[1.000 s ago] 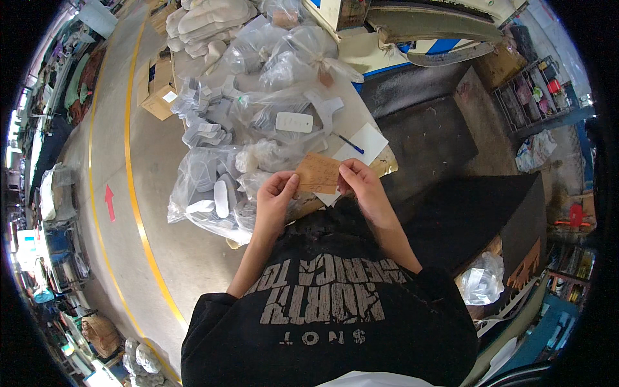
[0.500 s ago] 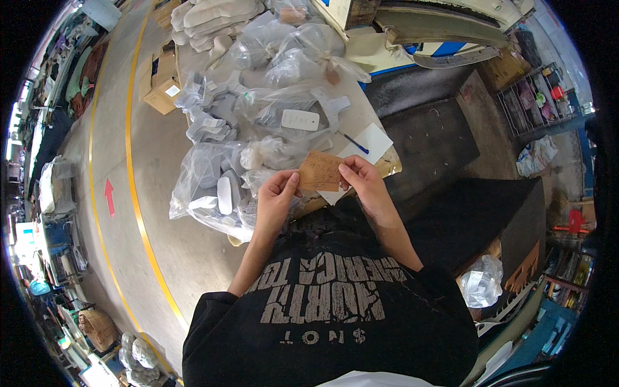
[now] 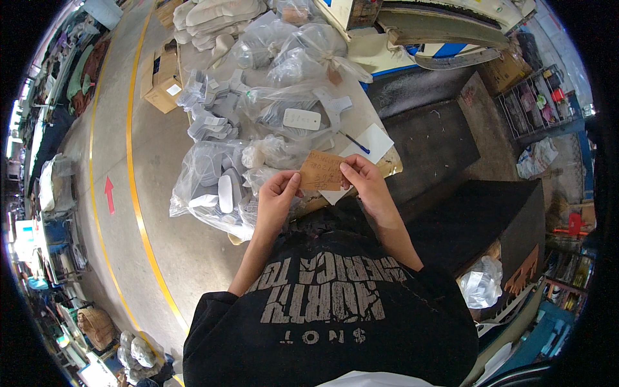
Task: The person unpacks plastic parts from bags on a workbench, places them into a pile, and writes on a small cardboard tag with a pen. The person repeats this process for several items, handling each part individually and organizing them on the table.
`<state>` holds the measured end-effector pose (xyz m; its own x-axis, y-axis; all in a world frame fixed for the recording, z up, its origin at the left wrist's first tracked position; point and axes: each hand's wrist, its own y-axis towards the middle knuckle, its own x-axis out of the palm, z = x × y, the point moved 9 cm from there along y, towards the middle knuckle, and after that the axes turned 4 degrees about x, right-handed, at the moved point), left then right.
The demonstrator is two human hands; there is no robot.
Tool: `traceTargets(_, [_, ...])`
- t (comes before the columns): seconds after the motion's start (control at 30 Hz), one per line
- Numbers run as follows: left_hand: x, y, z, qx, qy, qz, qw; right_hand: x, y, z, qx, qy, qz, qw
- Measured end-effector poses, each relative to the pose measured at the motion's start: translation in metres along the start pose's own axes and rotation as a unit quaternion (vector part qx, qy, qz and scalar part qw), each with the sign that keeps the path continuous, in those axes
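Observation:
Between my two hands is a brown cardboard tag with handwriting on it, held above the near edge of the table. My left hand pinches its left edge between thumb and fingers. At its right edge, my right hand grips it the same way. A white sheet of paper lies just beyond my right hand, with a blue pen by its left side. Left of my left hand rests a clear plastic bag of grey and white flat pieces. A white tag lies on another bag farther off.
More clear bags and stacks of grey cut pieces cover the table, with pale stacked pieces at its far end. A cardboard box stands left of the table. Yellow lines mark the floor. A machine stands at the far right.
Both hands keep hold of the cardboard tag in nearly the same place. Lower left, something dark has come into view beside the bagged items on the floor.

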<state>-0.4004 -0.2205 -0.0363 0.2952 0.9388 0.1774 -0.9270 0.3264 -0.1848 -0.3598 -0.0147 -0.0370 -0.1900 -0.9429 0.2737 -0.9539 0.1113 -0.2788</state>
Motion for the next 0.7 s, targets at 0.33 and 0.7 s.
traceTargets(0.33, [0.0009, -0.0015, -0.0033, -0.007, -0.003, -0.005, 1.000, -0.0012, -0.0030, 0.0012, 0.001, 0.012, 0.006, 1.000])
traceTargets(0.7, [0.0016, -0.0020, -0.0022, -0.004, -0.003, -0.015, 1.000, -0.0002, -0.0045, 0.0008, 0.002, 0.018, 0.009, 1.000])
